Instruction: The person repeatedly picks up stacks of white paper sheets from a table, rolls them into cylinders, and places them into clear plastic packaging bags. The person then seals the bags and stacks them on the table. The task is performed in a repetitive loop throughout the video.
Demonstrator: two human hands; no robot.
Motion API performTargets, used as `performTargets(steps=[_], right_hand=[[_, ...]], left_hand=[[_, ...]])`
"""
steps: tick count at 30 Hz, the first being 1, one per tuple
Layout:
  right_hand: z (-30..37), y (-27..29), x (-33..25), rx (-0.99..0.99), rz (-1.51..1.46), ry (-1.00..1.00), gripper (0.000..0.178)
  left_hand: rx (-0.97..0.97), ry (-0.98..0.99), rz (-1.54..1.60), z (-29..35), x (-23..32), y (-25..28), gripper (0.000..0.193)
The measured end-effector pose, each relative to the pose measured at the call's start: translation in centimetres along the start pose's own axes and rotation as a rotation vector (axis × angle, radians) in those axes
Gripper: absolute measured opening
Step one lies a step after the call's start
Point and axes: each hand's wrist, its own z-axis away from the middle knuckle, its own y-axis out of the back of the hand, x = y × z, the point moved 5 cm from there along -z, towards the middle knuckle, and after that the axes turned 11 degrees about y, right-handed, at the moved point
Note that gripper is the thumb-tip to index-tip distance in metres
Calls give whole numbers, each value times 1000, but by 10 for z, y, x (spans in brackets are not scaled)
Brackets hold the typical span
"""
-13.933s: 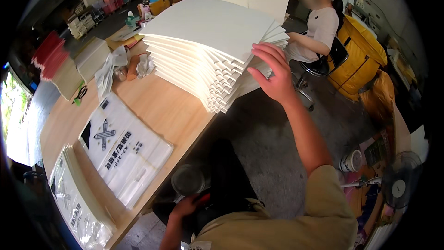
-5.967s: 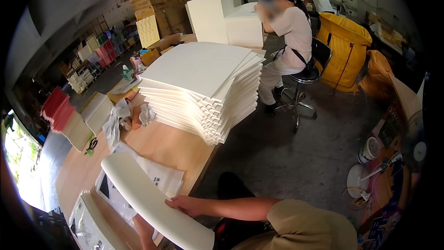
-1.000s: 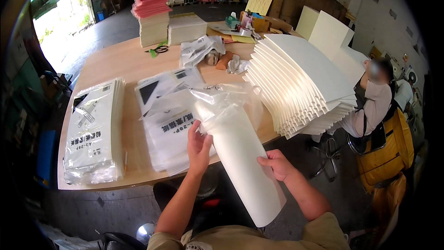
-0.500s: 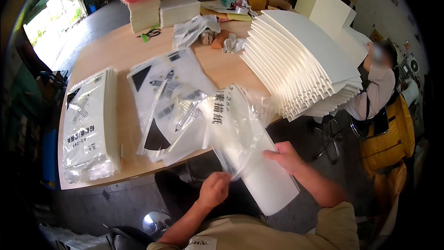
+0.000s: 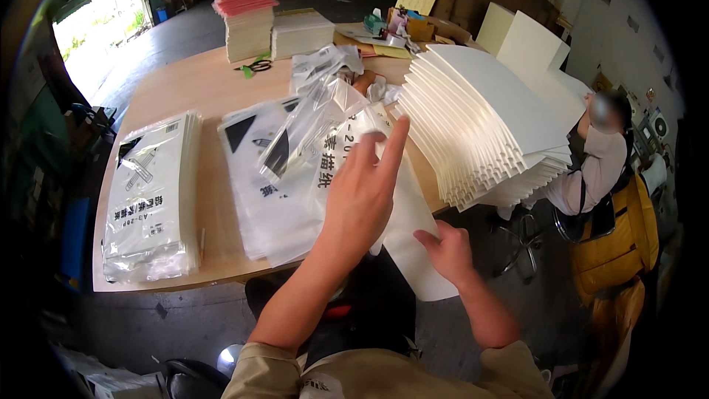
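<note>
The wooden table [image 5: 173,96] bears bagged packs [image 5: 151,199], flat bags [image 5: 255,214], scissors [image 5: 256,66], a red-topped stack [image 5: 247,11], a low stack [image 5: 303,35] and a fanned white stack [image 5: 480,114].

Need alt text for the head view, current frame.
A person's right hand grips curled white paper partly inside a clear printed plastic sleeve; the left hand, a finger extended, is in front of it. The wood-toned table bears packaged paper at left, flat sleeves mid-table and a fanned white paper stack at right.
</note>
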Motion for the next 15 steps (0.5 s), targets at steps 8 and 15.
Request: performTargets(steps=[8,15], right_hand=[[-16,-36,27,-180,487,75,24],[-5,-50,73,5,-573,-244,20]], left_hand=[[-185,-298,14,26,46,-99,22],[-296,-668,127,75,71,-48,52]])
